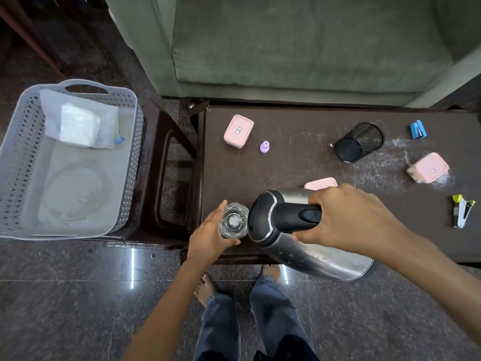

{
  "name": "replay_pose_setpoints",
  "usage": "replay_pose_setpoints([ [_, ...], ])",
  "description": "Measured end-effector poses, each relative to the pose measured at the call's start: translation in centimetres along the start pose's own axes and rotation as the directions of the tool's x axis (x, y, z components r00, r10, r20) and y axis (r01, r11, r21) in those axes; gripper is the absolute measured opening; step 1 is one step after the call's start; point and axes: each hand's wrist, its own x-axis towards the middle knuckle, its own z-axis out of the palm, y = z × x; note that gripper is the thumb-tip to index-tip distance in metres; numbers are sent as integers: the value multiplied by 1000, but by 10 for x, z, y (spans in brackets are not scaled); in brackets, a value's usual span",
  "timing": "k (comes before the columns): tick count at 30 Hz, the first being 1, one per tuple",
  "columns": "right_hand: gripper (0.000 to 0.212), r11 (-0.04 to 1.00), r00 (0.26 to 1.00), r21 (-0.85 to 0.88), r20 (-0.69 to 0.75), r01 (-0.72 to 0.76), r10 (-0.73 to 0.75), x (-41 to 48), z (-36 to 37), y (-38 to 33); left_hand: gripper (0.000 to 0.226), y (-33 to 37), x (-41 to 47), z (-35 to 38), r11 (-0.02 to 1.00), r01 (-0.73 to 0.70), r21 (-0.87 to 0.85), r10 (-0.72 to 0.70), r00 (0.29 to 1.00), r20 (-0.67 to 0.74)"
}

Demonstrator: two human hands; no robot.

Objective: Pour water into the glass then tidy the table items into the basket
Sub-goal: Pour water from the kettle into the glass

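Right hand: the right hand (348,217) is closed around the black handle of the steel kettle (307,230), low centre of the frame, tipping it so the spout end leans toward the glass.
Left hand: the left hand (210,235) is curled around the side of the glass (233,220), fingers wrapped and not fully shut, apparently to steady it while water comes in.
Glass: stands on the near left corner of the table (286,162), touching the kettle's lid end; some water shows inside, level hard to judge.
Step in hand: pouring looks under way; tidying not begun.
Items on the table: pink box (238,131) and purple cap (264,147) toward the upper left of the table; black mesh cup (359,142) lying on its side at upper centre; blue sharpener (418,130), second pink box (429,167) and stapler (462,211) at the right edge; a third pink lid (320,183) partly hidden behind the kettle.
Basket: the grey basket (23,142) sits at the left of the frame, well apart from the table, already holding a clear bag and a glass lid.
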Motion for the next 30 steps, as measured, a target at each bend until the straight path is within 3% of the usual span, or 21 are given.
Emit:
replay_pose_setpoints([
  [30, 39, 1000, 1000, 8, -4, 1, -1, 1, 2, -4, 104, 0, -1, -1, 1000, -11, -2, 11, 1000, -11],
])
